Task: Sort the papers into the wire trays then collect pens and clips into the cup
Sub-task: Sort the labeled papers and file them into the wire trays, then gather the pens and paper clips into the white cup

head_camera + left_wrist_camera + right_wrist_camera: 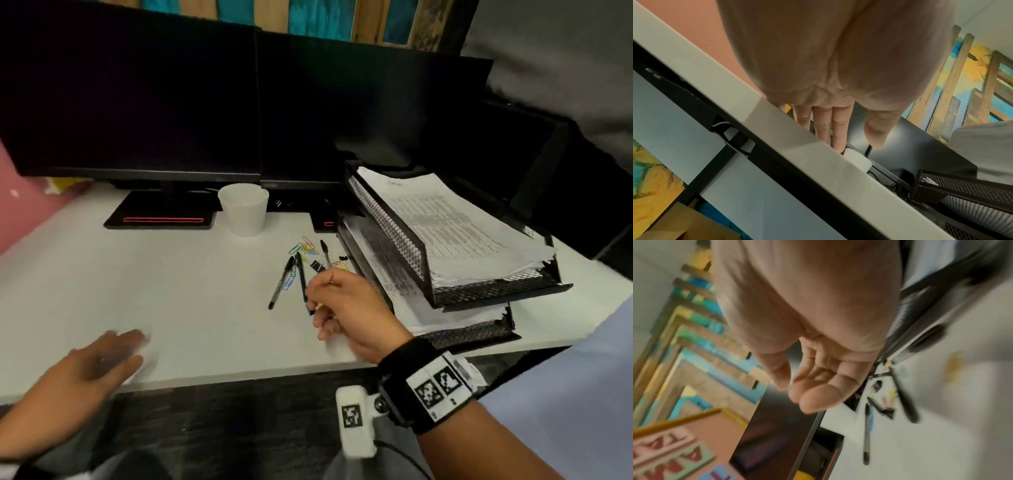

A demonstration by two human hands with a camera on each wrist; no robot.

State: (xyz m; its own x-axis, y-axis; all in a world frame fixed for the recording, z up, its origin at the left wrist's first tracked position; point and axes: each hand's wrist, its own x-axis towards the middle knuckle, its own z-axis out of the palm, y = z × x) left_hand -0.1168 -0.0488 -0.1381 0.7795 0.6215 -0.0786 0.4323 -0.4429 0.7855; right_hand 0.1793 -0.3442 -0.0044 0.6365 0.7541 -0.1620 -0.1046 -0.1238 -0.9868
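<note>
**Desk:** Head view first. Where does the job stand?

**Photo:** White printed papers fill the two black wire-mesh trays at 3 o'clock on the white desk. By my reading, the sorting is done and the collecting has barely begun. Three black-capped pens lie among coloured wire paper clips and a black binder clip, mid-desk. The white plastic cup stands upright at 12 o'clock, before two dark monitors.

**Desk:** And the hands?

**Photo:** The right hand sits over the pens' near ends. Whether it touches them cannot be told here. The pens run roughly 12 to 6, pointing at the person, and lie at 10 o'clock from the knuckles. The cup is further on at 11. The left hand, blurred, is well apart at 7 o'clock, so the right is plainly nearer.

**Desk:** Left wrist?

**Photo:** The fingers are straight and pressed together over the desk edge, holding nothing. The cup shows just beyond them.

**Desk:** Right wrist?

**Photo:** It's blurred. The fingers are half-curled and the thumb stands apart, with nothing visible between them. The pens rest on the desk at 4 o'clock from the palm.
</note>
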